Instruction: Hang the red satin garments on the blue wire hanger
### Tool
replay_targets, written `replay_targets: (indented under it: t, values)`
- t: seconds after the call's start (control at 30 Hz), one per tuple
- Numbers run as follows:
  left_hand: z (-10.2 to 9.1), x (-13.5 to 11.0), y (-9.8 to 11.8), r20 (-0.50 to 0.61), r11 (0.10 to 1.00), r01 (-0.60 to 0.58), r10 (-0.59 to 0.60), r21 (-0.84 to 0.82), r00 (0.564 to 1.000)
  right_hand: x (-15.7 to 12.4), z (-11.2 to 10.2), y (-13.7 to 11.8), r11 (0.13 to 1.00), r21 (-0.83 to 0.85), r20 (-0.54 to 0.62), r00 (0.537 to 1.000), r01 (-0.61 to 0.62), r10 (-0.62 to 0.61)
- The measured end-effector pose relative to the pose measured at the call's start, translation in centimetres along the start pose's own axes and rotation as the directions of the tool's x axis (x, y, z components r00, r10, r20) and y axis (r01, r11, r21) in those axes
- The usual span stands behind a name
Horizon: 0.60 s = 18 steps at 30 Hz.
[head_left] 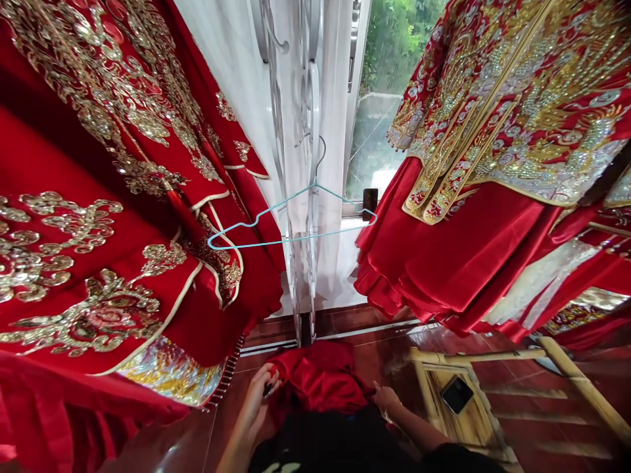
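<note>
Low in the head view, a red satin cloth (pixel 320 378), likely a garment, is spread between my two hands in front of my body. My left hand (pixel 260 389) is closed on its left edge, with a small dark thing I cannot make out by the fingers. At the opposite edge, my right hand (pixel 387 398) pinches the fabric. Ahead of both hands, a light-blue wire hanger (pixel 296 240) hangs bare by its metal hook near a white metal stand (pixel 311 276).
Embroidered red garments (pixel 162 295) hang close at left. More beaded red clothing (pixel 444 249) hangs at right before a window (pixel 377 118). A bamboo stool (pixel 458 420) at lower right bears a dark phone (pixel 457 394). The floor (pixel 197 440) is reddish tile.
</note>
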<state>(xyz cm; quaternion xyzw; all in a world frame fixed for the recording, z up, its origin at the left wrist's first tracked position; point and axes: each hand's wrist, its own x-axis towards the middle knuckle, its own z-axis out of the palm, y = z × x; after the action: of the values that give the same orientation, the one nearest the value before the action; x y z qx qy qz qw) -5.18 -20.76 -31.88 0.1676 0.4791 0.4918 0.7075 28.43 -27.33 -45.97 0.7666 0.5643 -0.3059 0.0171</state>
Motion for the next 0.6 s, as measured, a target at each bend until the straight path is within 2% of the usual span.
replay_targets:
  t: [0.1,0.17,0.27,0.37,0.47,0.6]
  values:
    - [1.0,-0.7,1.3,-0.045,0.972,0.172,-0.181,-0.163,0.982,0.5,-1.3,-0.9,0.998,0.056,0.014,0.999,-0.038,0.038]
    - [1.9,-1.0,2.2,-0.077,0.943,0.236,-0.260,-0.235,0.963,1.4,-2.5,-1.7,0.992,0.112,-0.004,0.999,-0.052,0.053]
    - [3.5,-1.2,3.4,-0.075,0.931,0.266,-0.292,-0.250,0.953,3.4,-4.4,-3.1,0.971,0.235,-0.067,0.996,-0.043,0.060]
    - [5.1,-1.2,4.3,0.036,0.931,0.286,-0.285,-0.229,0.958,5.7,-6.5,-4.9,0.915,0.401,-0.144,0.989,0.028,0.033]
    - [6.2,-1.1,4.6,0.157,0.964,0.243,-0.224,-0.110,0.962,7.4,-8.7,-6.9,0.795,0.588,-0.217,0.976,0.151,-0.025]
    - [6.5,-0.8,4.3,0.186,0.990,0.072,-0.094,0.124,0.978,7.9,-11.6,-9.4,0.553,0.777,-0.303,0.949,0.301,-0.090]
